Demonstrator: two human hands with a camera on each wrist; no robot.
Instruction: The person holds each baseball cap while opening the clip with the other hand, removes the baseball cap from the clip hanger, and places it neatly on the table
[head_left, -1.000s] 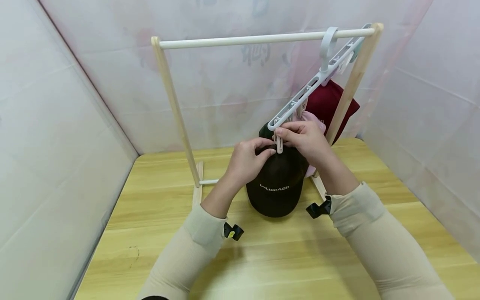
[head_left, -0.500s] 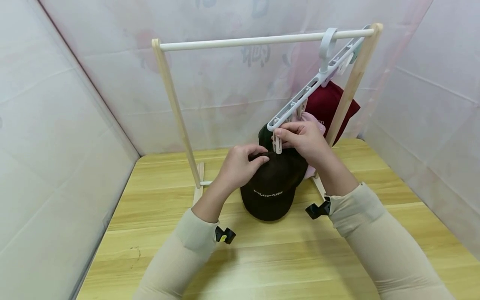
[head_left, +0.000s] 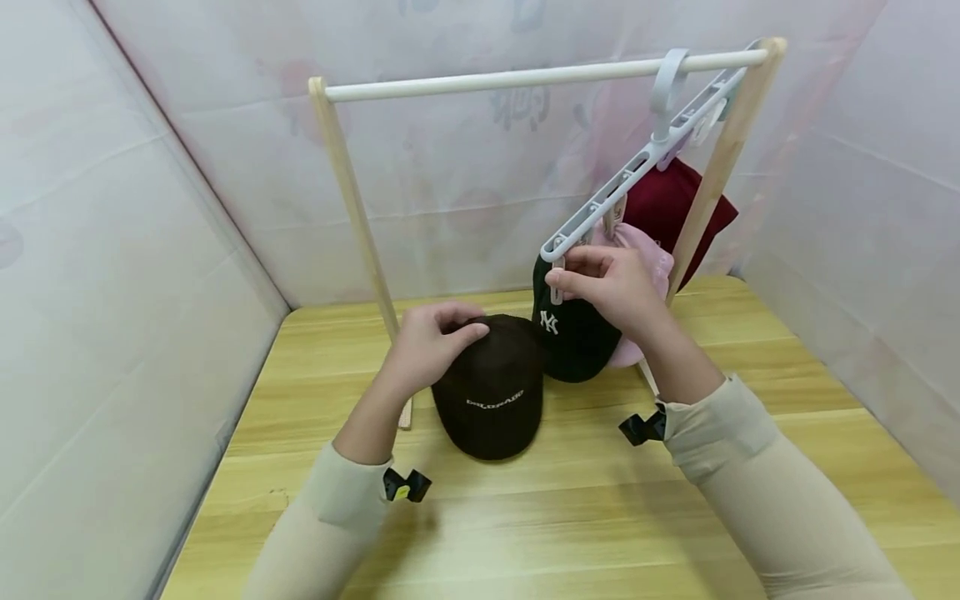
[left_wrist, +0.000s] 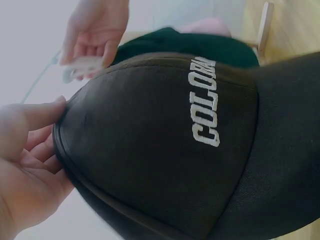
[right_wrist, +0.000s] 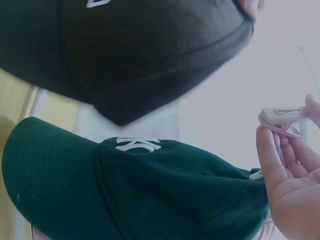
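Observation:
My left hand (head_left: 459, 323) grips the back rim of a dark brown cap (head_left: 491, 392) lettered COLORADO and holds it just over the wooden table (head_left: 525, 517). The left wrist view shows this cap (left_wrist: 165, 145) with my fingers (left_wrist: 35, 135) curled under its edge. My right hand (head_left: 566, 279) pinches a white clip (head_left: 553, 287) at the low end of a tilted white hanger (head_left: 630, 179). The clip (right_wrist: 282, 120) has nothing in it. A dark green NY cap (head_left: 573, 337) hangs beside it.
The hanger hooks over the white rod (head_left: 487, 82) of a wooden rack (head_left: 352, 200). A pink cap (head_left: 648, 262) and a maroon cap (head_left: 675, 208) hang behind the green one. White walls close in on three sides.
The brown cap came free of the clip and moved left and down with my left hand. The green NY cap now shows. My right hand stayed on the clip.

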